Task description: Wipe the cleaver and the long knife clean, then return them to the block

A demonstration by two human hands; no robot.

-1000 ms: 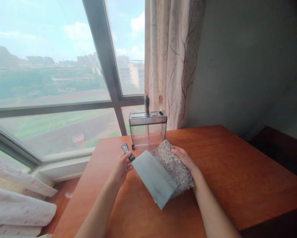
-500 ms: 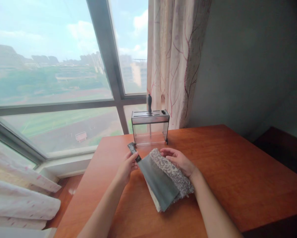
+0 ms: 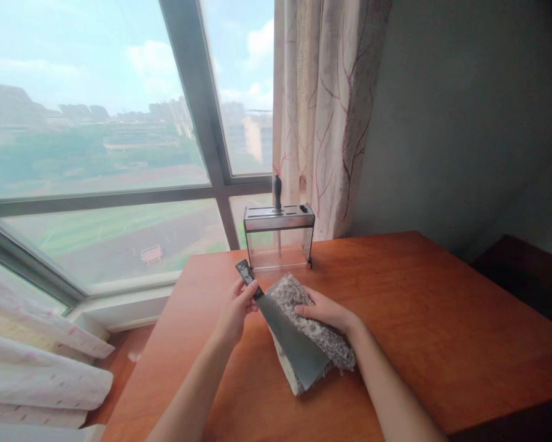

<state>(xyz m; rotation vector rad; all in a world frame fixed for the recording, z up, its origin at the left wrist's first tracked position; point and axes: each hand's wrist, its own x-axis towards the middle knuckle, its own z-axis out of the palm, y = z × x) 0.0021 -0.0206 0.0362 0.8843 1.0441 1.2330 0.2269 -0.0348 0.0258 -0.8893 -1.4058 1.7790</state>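
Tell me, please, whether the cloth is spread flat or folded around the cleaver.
Folded: the cloth shows beneath the cleaver on one side, and the right hand holds another part over it.

Daylight through big grey-framed window (image 3: 128,153); branch-patterned curtain (image 3: 326,98) beside it; wall (image 3: 460,123) dim; reddish-brown table (image 3: 423,313) glossy.
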